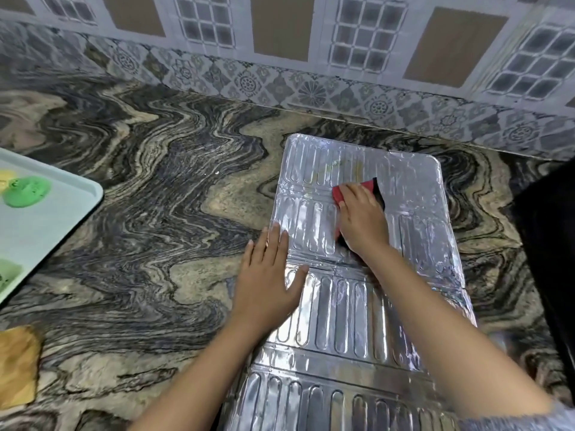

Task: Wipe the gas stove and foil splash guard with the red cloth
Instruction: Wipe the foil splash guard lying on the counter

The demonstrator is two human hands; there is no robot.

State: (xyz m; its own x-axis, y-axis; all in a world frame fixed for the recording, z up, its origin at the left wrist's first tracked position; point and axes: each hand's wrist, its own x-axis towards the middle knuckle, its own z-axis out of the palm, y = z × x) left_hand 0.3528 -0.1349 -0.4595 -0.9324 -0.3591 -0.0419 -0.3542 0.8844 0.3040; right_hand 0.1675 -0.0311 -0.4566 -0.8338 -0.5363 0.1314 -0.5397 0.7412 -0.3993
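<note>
A: Starting with the biggest: wiping the worktop (149,188) itself?

B: Not by the look of it. Only using it as a bed, laying the foil splash guard (357,331) flat on its right part, from the near edge toward the back edge.

A: Touching the gas stove at all?

B: Not seeing one plainly. Noticing a dark shape (547,250) at the worktop's right edge, possibly that, but not being able to tell. Counting the stove as not yet done.

A: Bothering with the pale tray (53,225) at the left edge?

B: No, nor with the tan pad (17,365) by the near-left corner. Touching neither.

A: Steadying the sheet with the left hand (267,275)?

B: Yes, pressing flat across the guard's left edge, fingers straight and close together, holding nothing.

A: And gripping with the right hand (362,222)?

B: Clamping down on the red cloth (339,194), fingers bent over it, pushing it against the foil at the fold between the two far panels.

A: Getting close to finishing the guard, then?

B: Judging it partway at best. Leaving yellowish smears (345,166) on the far panel, just beyond the cloth. Not managing to tell clean from dirty on the near panels through the glare.
</note>
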